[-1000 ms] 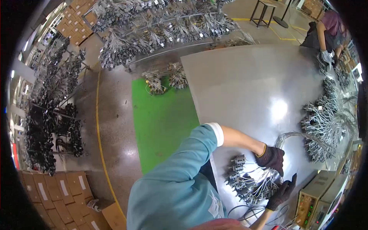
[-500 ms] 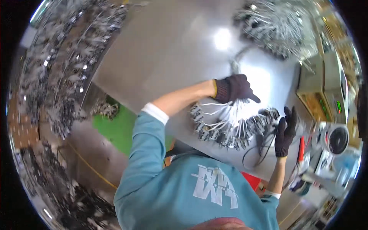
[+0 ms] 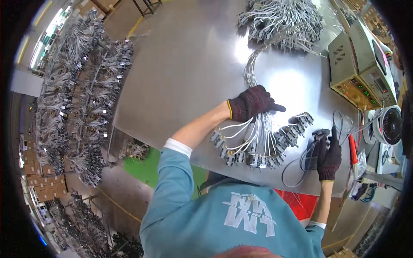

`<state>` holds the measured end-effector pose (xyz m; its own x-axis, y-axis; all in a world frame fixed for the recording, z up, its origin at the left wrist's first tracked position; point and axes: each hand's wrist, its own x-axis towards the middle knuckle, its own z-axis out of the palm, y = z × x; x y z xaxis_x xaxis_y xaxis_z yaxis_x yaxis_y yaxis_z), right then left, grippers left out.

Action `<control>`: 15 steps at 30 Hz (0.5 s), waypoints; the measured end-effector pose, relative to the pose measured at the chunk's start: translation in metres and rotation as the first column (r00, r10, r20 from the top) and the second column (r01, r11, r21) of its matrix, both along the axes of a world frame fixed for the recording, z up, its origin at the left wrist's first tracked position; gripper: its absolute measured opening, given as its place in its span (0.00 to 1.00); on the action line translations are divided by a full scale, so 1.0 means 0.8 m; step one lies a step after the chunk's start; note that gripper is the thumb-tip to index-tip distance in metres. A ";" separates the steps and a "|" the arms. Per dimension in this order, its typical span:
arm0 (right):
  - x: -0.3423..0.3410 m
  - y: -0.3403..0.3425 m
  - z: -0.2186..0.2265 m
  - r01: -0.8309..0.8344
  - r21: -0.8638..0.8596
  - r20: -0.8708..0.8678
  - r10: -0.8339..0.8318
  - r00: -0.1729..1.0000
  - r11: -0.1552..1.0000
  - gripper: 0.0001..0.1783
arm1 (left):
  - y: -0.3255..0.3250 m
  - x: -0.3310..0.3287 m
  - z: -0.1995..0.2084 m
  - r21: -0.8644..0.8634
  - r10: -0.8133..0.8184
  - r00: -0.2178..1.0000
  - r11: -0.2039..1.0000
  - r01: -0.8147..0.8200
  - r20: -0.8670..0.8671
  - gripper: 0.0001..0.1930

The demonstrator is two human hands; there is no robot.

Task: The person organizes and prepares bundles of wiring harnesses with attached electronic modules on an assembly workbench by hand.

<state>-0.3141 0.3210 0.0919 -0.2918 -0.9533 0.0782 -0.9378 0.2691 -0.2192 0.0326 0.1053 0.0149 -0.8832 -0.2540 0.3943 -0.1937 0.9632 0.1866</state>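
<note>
Bright overall. Worktop [image 3: 172, 69] throws blown-out white glare right of centre, second hotspot beyond, far side. Light strips [image 3: 46, 38] at far left. Fisheye bends straight edges, corners black; white wires [image 3: 263, 125] fairly sharp, rim softer.

The left hand [image 3: 257, 103] (gloved) grips white cables [image 3: 260, 131].

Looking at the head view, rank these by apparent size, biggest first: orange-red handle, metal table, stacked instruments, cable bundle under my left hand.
1. Metal table
2. Stacked instruments and cable bundle: too alike to rank; the bundle sprawls
3. Orange-red handle
</note>
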 end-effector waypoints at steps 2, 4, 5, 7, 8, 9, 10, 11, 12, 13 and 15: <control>0.019 0.000 -0.007 -0.116 -0.022 -0.051 0.115 0.992 0.993 0.36 | 0.001 0.007 -0.006 -0.020 0.020 0.999 1.000 -0.019 0.033 0.24; 0.069 -0.013 0.008 -0.036 0.047 0.024 0.035 0.999 0.998 0.36 | -0.005 0.013 -0.011 -0.044 0.026 0.997 0.999 -0.023 0.067 0.23; 0.078 -0.024 -0.004 -0.042 0.011 0.036 0.042 0.998 0.999 0.36 | -0.010 0.022 -0.014 -0.056 0.034 0.997 0.998 -0.030 0.069 0.23; 0.098 -0.033 -0.015 -0.099 0.087 -0.162 0.112 0.980 0.991 0.34 | -0.009 0.037 -0.016 -0.095 0.051 0.986 0.995 -0.036 0.157 0.24; 0.121 -0.044 -0.014 0.007 0.136 -0.155 0.015 0.988 0.991 0.34 | -0.012 0.050 -0.019 -0.119 0.059 0.984 0.992 -0.039 0.169 0.24; 0.127 -0.045 -0.016 0.008 0.122 -0.154 0.011 0.988 0.993 0.34 | -0.010 0.056 -0.016 -0.095 0.036 0.991 0.995 -0.024 0.132 0.25; 0.133 -0.045 -0.021 -0.017 0.100 -0.163 0.034 0.986 0.995 0.30 | -0.007 0.061 -0.013 -0.070 0.014 0.996 0.998 -0.007 0.092 0.26; 0.138 -0.047 -0.029 -0.054 0.072 -0.172 0.066 0.983 0.996 0.26 | -0.006 0.068 -0.018 -0.050 -0.008 1.000 0.999 0.009 0.026 0.28; 0.136 -0.049 -0.045 -0.064 0.010 -0.167 0.065 0.984 0.998 0.22 | -0.005 0.071 -0.023 -0.068 0.002 1.000 0.998 0.000 0.025 0.28; 0.131 -0.050 -0.054 -0.073 -0.006 -0.171 0.071 0.983 0.997 0.22 | -0.004 0.072 -0.025 -0.075 0.028 0.996 0.997 -0.022 0.089 0.28; 0.119 -0.049 -0.066 -0.038 0.014 -0.053 0.039 0.998 0.999 0.18 | -0.001 0.076 -0.036 -0.077 0.042 0.996 0.996 -0.036 0.076 0.28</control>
